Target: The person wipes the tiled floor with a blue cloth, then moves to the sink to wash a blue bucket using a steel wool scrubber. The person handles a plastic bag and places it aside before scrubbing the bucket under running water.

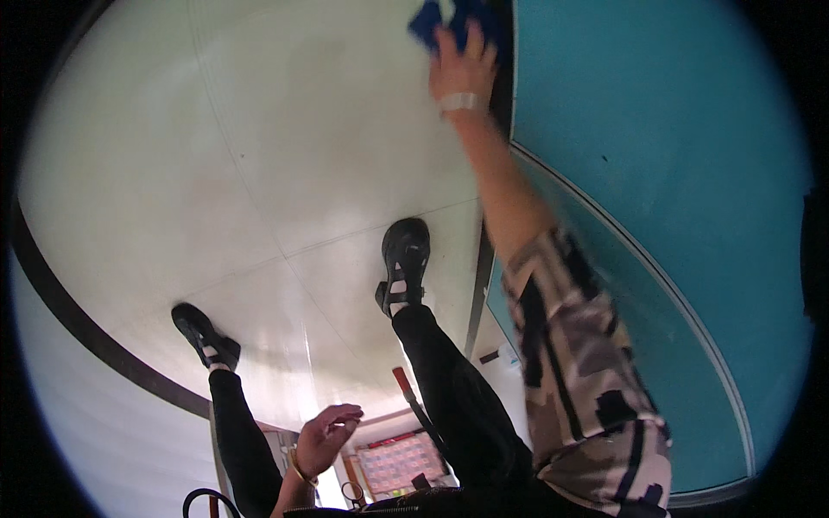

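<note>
A dark blue cloth (424, 26) lies bunched under my right hand (463, 71), at the top of the view, where the pale tiled floor meets the dark baseboard. My right arm is stretched far forward, with a light band on the wrist and a patterned sleeve above. The fingers are spread over the cloth and press on it or grip it. Low in the view, my left hand (327, 437) hangs near my body, its fingers loosely bent and holding nothing, a bangle on its wrist.
A teal panelled wall or door (647, 162) runs along the right. My black shoes (406, 249) stand apart on the floor. Between my legs shows a red-ended handle (403, 381). A white wall (84, 362) with a dark baseboard (97, 349) curves along the left.
</note>
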